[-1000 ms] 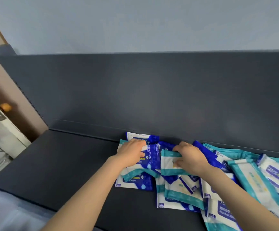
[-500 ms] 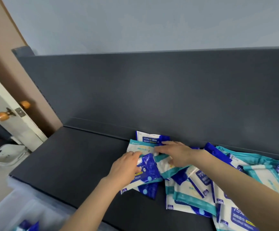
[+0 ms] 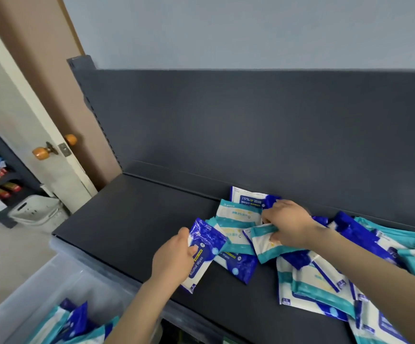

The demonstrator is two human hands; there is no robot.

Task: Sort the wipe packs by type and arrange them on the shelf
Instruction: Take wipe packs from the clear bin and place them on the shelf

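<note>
gripping a blue pack jutting rightward, the left hand; right hand seemingly pinches a teal pack

- Dark grey flat metal shelf, with an upright back panel of the same grey.
- Loose, overlapping heap of flat plastic wipe packs across its middle and right, cut off by the right edge of the view.
- Teal-and-white packs lie mixed with dark blue-and-white packs.
- One blue "75%" pack lies rearmost, just beside the back panel.

head view, angled down, near shelf
</note>
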